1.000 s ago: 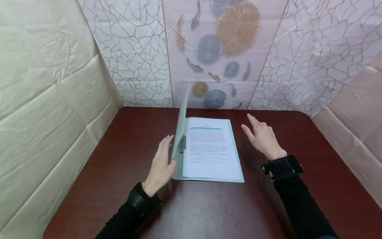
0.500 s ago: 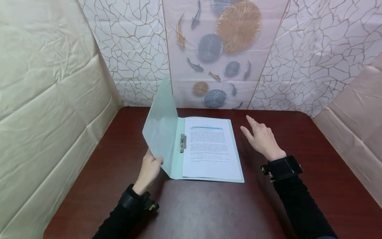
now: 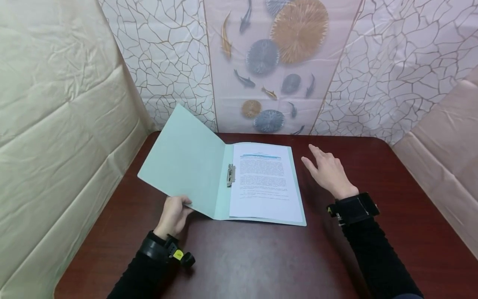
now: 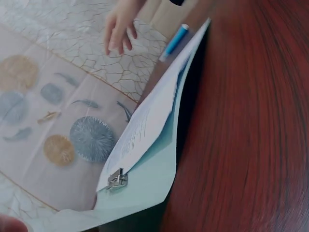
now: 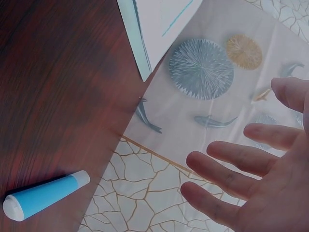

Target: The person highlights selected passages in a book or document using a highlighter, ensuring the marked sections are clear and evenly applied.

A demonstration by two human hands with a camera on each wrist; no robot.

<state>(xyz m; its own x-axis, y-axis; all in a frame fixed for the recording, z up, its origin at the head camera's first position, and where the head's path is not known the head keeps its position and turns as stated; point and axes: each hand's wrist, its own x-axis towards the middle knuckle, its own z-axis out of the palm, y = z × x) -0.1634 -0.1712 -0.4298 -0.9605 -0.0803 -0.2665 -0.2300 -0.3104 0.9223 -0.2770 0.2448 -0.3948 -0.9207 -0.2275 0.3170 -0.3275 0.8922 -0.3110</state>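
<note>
A pale green file folder [image 3: 186, 166] lies spread on the table, its front cover raised at a slant to the left. My left hand [image 3: 173, 216] pinches the cover's lower edge, thumb on the inner face and the other fingers mostly hidden beneath. White printed sheets [image 3: 265, 182] rest on the folder's right side, beside a metal clip [image 3: 231, 175] near the spine. To the right of the folder, my right hand [image 3: 330, 172] hovers with fingers spread, holding nothing. In the right wrist view, a blue tube with white ends [image 5: 46, 193] lies on the table near that hand.
The dark red wooden table [image 3: 261, 265] reaches back to a patterned cloth [image 3: 168, 62] hanging behind it. Cream fabric [image 3: 56, 124] drapes down the left side, and pinkish fabric [image 3: 444, 145] down the right. Each wrist carries a black strap.
From nearly upright, the folder's cover has swung left and down. My left hand has gone from straight fingers beside it to gripping its lower edge. My right hand has barely moved.
</note>
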